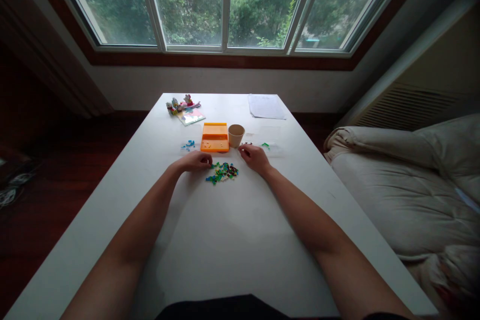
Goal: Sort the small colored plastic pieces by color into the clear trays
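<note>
A loose pile of tiny toy building bricks [223, 172], green, blue, dark brown and pale, lies on the white table. At its left edge is my left hand [195, 161], fingers curled and the tips pressed together by the nearest pieces. My right hand [255, 158] sits beyond the pile's right side, thumb and finger pinched just below a paper cup [236, 135]. Whatever either hand holds is too small to make out. An orange plastic tray [215, 136] with a few pale pieces stands between and behind my hands.
Blue bricks [189, 144] lie left of the orange tray; green bricks [266, 145] lie in a clear tray on the right. Farther back are small figurines [182, 104], a packet [192, 116] and paper sheets [266, 106]. A padded sofa [405, 185] stands right of the table.
</note>
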A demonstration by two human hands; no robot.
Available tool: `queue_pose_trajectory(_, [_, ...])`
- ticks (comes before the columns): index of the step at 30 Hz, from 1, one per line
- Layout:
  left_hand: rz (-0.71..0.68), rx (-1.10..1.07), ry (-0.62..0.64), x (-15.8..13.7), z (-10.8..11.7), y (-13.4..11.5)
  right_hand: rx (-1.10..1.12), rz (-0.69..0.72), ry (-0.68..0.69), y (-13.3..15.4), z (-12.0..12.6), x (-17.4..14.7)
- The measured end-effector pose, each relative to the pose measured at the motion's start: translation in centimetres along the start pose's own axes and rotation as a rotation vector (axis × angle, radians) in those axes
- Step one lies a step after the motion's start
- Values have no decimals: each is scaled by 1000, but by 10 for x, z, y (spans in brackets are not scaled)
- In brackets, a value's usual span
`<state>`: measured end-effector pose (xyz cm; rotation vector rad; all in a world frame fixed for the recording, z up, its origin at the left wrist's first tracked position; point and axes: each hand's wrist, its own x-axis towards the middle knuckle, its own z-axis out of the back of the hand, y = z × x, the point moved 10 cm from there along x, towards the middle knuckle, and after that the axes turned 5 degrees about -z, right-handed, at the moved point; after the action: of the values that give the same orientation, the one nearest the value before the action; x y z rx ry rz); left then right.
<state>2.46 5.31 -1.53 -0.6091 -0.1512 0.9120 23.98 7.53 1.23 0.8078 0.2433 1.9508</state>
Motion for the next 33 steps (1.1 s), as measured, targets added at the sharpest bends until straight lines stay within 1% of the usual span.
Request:
queue_pose_trajectory(3, [14,-1,-55,-1,5,2,8,8,-3,2,1,-1])
queue_pose_trajectory(8, [-17,-19,-33,-2,3,0,11,22,-2,6,3,-2])
queue_pose_trajectory(11, [-27,12,-55,-2,5,1,23,39,8,7,0,-2])
queue_pose_trajectory(13, [-27,29,-85,-1,6,2,32,65,48,8,-6,-2])
queue_pose_trajectory(18, [-16,64,-182,2,8,7,60,167,230,18,-28,-6])
queue_pose_trajectory(22, [-8,97,-287,6,10,8,41,219,244,30,-31,-9])
queue_pose_trajectory(25, [-44,113,-350,8,10,-1,26,246,261,40,-34,-10])
queue_pose_trajectory(29, [-114,91,-407,11,6,-19,70,284,299,47,-40,-13])
queue_pose_trajectory(33, [-160,55,-479,13,3,-32,43,241,238,40,-39,-10])
